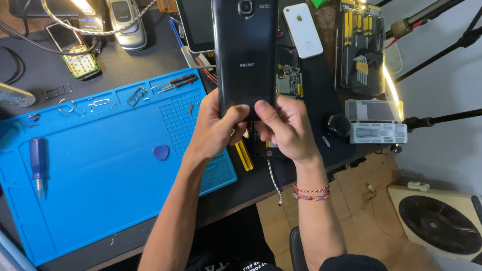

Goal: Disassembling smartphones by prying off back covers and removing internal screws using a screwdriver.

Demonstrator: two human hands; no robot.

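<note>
Blue work mat (100,165) on dark desk (311,90), tiled floor (371,226) beyond.

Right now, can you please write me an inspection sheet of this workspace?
Surface: dark desk with a blue mat on its left part.
Job's things: black phone held upright, back side to the camera; opened phone on the desk behind it.
Clutter: blue pick, blue screwdriver, tweezers, white phone, tool kit, clear bit box.
Grippers: left hand and right hand both grip the black phone's lower end.
Cables: black cable at the desk's far left.
Surroundings: fan on the floor, stand legs at the right.
</note>
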